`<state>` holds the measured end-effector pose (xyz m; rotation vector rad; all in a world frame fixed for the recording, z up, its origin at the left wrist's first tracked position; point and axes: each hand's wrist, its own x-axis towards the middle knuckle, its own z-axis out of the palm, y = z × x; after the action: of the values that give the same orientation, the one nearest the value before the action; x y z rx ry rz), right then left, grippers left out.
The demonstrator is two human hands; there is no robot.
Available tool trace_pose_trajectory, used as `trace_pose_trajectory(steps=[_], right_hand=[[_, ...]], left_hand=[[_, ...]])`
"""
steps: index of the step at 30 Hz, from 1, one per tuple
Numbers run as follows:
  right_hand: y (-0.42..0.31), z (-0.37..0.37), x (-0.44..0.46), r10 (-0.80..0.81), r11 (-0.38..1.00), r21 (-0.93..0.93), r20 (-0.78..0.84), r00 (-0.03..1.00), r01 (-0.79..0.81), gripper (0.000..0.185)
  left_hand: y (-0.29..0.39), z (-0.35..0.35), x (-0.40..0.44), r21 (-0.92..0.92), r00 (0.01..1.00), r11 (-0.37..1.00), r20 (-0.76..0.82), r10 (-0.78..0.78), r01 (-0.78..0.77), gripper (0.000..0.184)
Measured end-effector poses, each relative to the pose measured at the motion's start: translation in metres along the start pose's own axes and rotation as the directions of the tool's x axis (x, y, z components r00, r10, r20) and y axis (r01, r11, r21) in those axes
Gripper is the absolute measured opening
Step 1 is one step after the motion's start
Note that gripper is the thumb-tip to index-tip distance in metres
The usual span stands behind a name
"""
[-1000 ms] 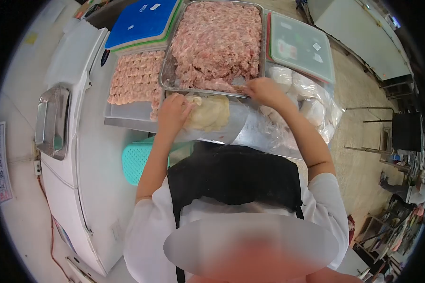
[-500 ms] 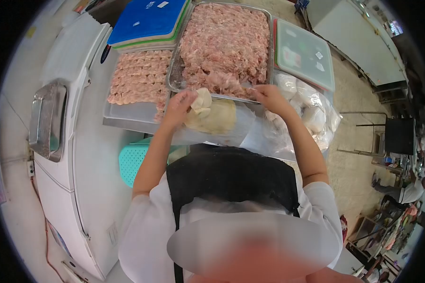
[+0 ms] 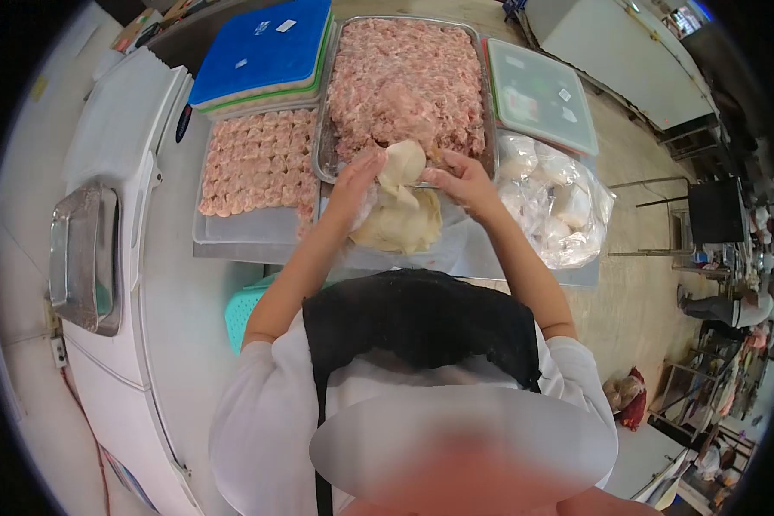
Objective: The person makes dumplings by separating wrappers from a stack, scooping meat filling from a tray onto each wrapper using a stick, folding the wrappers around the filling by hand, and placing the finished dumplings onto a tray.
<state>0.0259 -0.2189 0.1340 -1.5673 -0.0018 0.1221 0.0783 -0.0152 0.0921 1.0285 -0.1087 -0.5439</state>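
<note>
In my left hand (image 3: 359, 185) is a thin, pale dough wrapper (image 3: 403, 163), pinched by its edge with a flap hanging down. My right hand (image 3: 463, 179) is close beside it, fingers closed around a small brownish thing (image 3: 435, 158), too small to make out. Both hands are over the near edge of a metal tray (image 3: 320, 142) heaped with ground meat (image 3: 408, 82). Under the hands, a stack of round dough wrappers (image 3: 400, 225) lies on plastic sheeting.
Rows of filled dumplings (image 3: 262, 163) sit on a tray at left, beside stacked boxes with a blue lid (image 3: 262, 43). At right are a clear-lidded container (image 3: 543, 95) and a plastic bag of white packets (image 3: 563, 206). A turquoise basket (image 3: 242, 316) is below the table's edge.
My left hand has moved right and up with the wrapper, now spread over the tray's edge. My right hand has come left from the meat toward it.
</note>
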Motion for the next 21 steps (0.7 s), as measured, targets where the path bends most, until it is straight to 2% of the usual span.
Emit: trace_pose_trajectory(steps=[2, 3, 6, 8, 11, 14, 15, 17, 20, 21], right_hand=[[0.017, 0.008, 0.004, -0.023, 0.998, 0.065, 0.023, 0.999, 0.021, 0.031], [-0.008, 0.016, -0.003, 0.078, 0.990, 0.114, 0.006, 0.997, -0.078, 0.031], [-0.001, 0.014, -0.001, -0.035, 0.998, 0.051, -0.077, 0.996, 0.039, 0.028], [-0.002, 0.007, -0.004, -0.010, 0.997, -0.076, -0.053, 0.999, 0.006, 0.024], [-0.008, 0.006, -0.008, 0.000, 0.986, -0.169, -0.033, 0.999, -0.006, 0.021], [-0.004, 0.005, -0.007, -0.038, 0.988, -0.153, -0.039, 0.999, 0.031, 0.021], [-0.003, 0.004, -0.006, -0.055, 0.989, -0.138, -0.047, 0.997, 0.048, 0.021], [-0.003, -0.001, -0.006, -0.084, 0.970, -0.231, -0.024, 0.996, 0.076, 0.020], [-0.005, -0.003, -0.006, -0.150, 0.947, -0.288, -0.017, 0.989, 0.139, 0.020], [-0.006, -0.003, -0.007, -0.171, 0.943, -0.294, -0.021, 0.985, 0.158, 0.019]], left_hand=[[-0.001, -0.001, 0.004, 0.002, 0.999, 1.000, 0.046, -0.015, 0.015, 0.029], [0.003, 0.002, 0.001, 0.145, 0.998, 0.988, 0.025, 0.052, -0.055, 0.028], [0.020, 0.006, -0.008, 0.513, 0.968, 0.827, 0.039, 0.246, -0.231, 0.027], [0.031, 0.000, -0.009, 0.666, 0.932, 0.671, 0.107, 0.346, -0.325, 0.026], [0.040, -0.001, -0.010, 0.545, 0.960, 0.790, 0.175, 0.220, -0.280, 0.025], [0.035, 0.001, -0.006, 0.616, 0.922, 0.695, 0.333, 0.197, -0.371, 0.024], [0.037, 0.001, -0.004, 0.716, 0.916, 0.575, 0.355, 0.189, -0.396, 0.024], [0.043, 0.002, -0.003, 0.857, 0.905, 0.292, 0.393, 0.165, -0.425, 0.024], [0.048, 0.011, -0.008, 0.745, 0.894, 0.495, 0.354, 0.274, -0.447, 0.024], [0.049, 0.012, -0.008, 0.750, 0.865, 0.435, 0.395, 0.309, -0.498, 0.024]])
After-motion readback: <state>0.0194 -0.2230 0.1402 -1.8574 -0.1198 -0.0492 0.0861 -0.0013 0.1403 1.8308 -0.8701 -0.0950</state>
